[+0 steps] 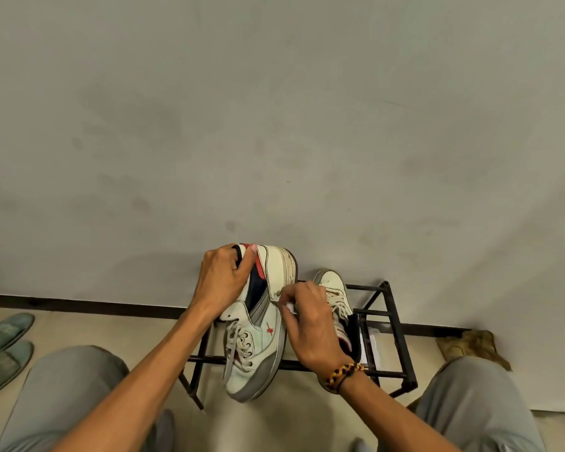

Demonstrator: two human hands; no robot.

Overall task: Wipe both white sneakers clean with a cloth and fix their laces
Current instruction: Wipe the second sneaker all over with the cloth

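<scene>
A white sneaker (264, 340) with red and navy trim and a grey toe cap is held up in front of me, toe pointing down toward me. My left hand (224, 278) grips its heel collar. My right hand (312, 324) pinches a small white cloth (288, 307) against the shoe's side near the sole. Its laces (234, 349) hang loose. The second white sneaker (336, 300) rests on the black rack behind my right hand, partly hidden.
A black metal shoe rack (395, 324) stands against the grey wall. Two green slippers (4, 340) lie on the floor at the left. A brown crumpled rag (473, 345) sits at the wall on the right. My grey-trousered knees frame the bottom.
</scene>
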